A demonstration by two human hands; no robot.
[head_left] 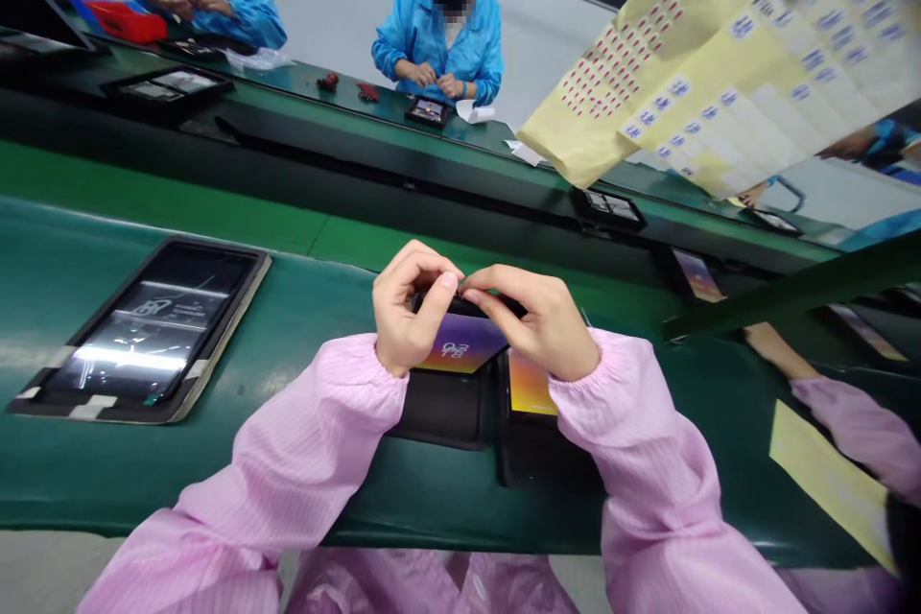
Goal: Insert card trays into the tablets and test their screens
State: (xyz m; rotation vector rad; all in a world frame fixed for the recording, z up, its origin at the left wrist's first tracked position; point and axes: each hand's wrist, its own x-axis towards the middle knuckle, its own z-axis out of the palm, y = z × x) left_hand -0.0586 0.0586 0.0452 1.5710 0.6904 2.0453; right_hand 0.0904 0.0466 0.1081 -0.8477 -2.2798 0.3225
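My left hand (pixel 409 315) and my right hand (pixel 543 318) meet fingertip to fingertip above the far edge of a dark-framed tablet (pixel 466 345). Thumb and forefinger are pinched on each side. A tiny dark bit shows between the tips, too small to name. The tablet's screen is lit purple to orange with a white logo, and it lies over a black pad (pixel 444 411). Just to the right, partly under my right wrist, is a second lit device (pixel 531 386) with a yellow-orange screen, on another black pad (pixel 525 456).
At left on the green bench (pixel 302 307) lies a dark tablet (pixel 154 326) in a taped tray. Yellow sheets (pixel 691 77) hang at upper right. Another person's arm (pixel 849 422) reaches in beside yellow paper (pixel 827 480). Across the line, people in blue work near a red bin (pixel 128 21).
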